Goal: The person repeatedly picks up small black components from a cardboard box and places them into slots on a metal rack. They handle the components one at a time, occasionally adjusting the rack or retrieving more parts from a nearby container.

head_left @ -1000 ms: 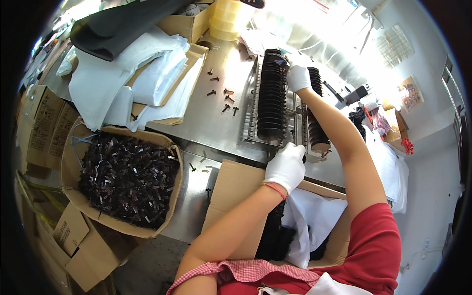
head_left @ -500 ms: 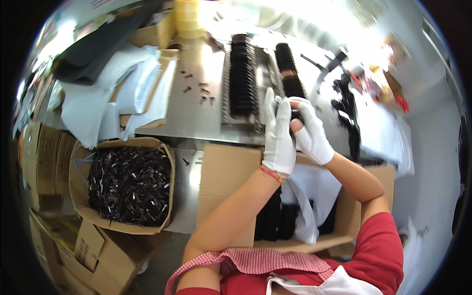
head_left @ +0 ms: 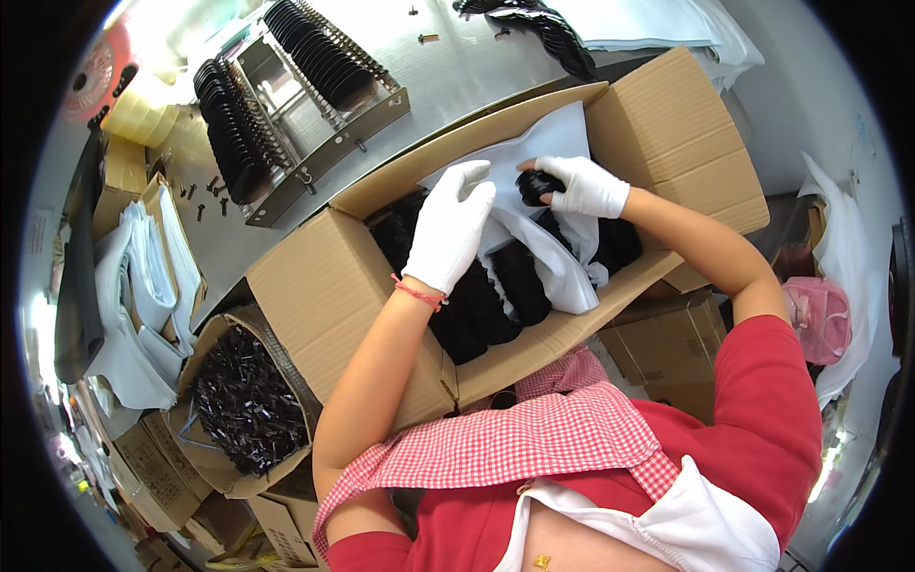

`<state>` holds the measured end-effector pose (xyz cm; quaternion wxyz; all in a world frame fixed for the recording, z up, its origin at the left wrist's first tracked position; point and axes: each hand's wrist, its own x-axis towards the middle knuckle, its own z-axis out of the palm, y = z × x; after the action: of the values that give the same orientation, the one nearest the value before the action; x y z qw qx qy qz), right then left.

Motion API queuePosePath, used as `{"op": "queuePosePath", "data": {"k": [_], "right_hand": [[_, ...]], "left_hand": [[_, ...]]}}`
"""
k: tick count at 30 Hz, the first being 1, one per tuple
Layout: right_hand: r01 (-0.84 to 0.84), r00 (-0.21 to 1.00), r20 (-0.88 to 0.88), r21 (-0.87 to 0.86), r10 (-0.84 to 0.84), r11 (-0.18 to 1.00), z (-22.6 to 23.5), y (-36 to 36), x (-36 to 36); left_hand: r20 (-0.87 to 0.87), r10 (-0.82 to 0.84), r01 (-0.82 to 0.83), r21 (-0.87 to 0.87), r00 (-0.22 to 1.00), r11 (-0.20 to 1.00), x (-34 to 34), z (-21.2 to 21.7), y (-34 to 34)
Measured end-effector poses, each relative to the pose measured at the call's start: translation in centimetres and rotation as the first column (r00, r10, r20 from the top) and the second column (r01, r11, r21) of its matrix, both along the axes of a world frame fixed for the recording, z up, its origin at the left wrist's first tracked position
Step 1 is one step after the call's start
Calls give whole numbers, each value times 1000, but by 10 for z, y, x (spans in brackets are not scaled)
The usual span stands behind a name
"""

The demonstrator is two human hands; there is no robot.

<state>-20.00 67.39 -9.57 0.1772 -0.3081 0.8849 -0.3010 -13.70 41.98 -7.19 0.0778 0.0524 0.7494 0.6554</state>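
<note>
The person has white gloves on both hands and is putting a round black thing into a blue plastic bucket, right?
Not quite. The head view shows both gloved hands, left hand and right hand holding the round black thing, over an open cardboard box, not a blue bucket.

The person wears white cloth gloves on the left hand and right hand, a thin red wristband, a red short-sleeved shirt, and a red-white checked apron.
</note>
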Motion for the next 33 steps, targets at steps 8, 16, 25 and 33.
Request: {"op": "queuePosePath", "data": {"k": [8, 16, 25, 33], "right_hand": [[-188, 898, -341, 270, 277, 944, -67, -8, 18], [-225, 906, -223, 466, 359, 856, 0, -39, -7], [-221, 839, -542, -265, 44, 939, 34, -241, -56], [-270, 856, -513, -335, 66, 903, 19, -259, -67]], "left_hand": [[-71, -16, 8, -105, 997, 994, 2, 23, -47], [-648, 99, -643, -704, 755, 302, -43, 59, -208], [-4, 165, -78, -892, 986, 445, -94, 86, -225], [236, -332, 161, -958, 913, -239, -94, 68, -209]]}}
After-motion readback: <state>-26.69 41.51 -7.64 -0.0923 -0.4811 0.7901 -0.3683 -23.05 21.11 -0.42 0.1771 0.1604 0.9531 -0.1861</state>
